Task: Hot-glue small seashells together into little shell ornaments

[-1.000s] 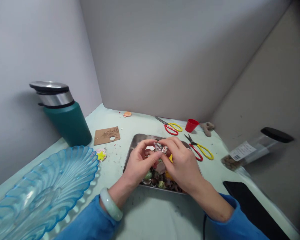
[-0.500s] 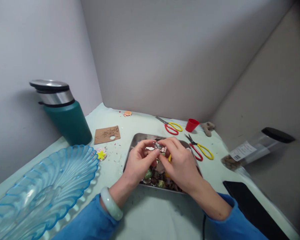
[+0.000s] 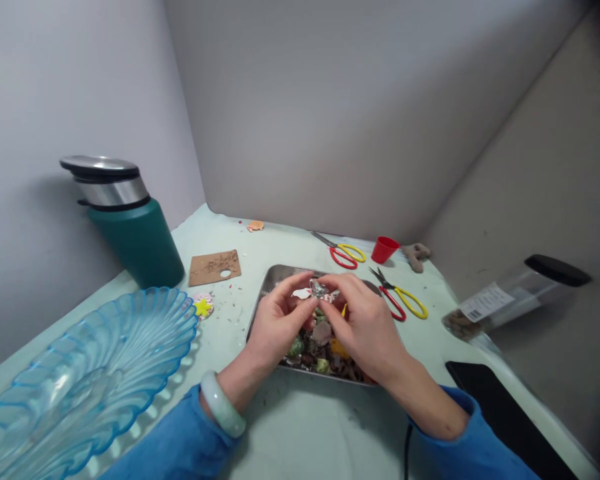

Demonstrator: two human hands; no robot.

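Your left hand (image 3: 280, 323), right hand (image 3: 367, 323) pinched silvery foil-like piece (image 3: 321, 290) above metal tray (image 3: 276, 275) (some fingertips hidden). Step seemed two-handed fingertip work; next move called for light, even grip.

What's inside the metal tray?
Brown scraps, green lumps and a yellow piece show in the metal tray. The left hand and right hand, holding a silvery piece, hide part of its inside.

At bottom centre, bare pale green tabletop (image 3: 300, 430) leaves room to pass below the shallow silver metal tray (image 3: 276, 273). At left, the translucent blue scalloped plate (image 3: 97, 387) and tall teal bottle (image 3: 137, 243) block the way; black-bladed scissors (image 3: 392, 288) with red and yellow handles lie just right of the tray.
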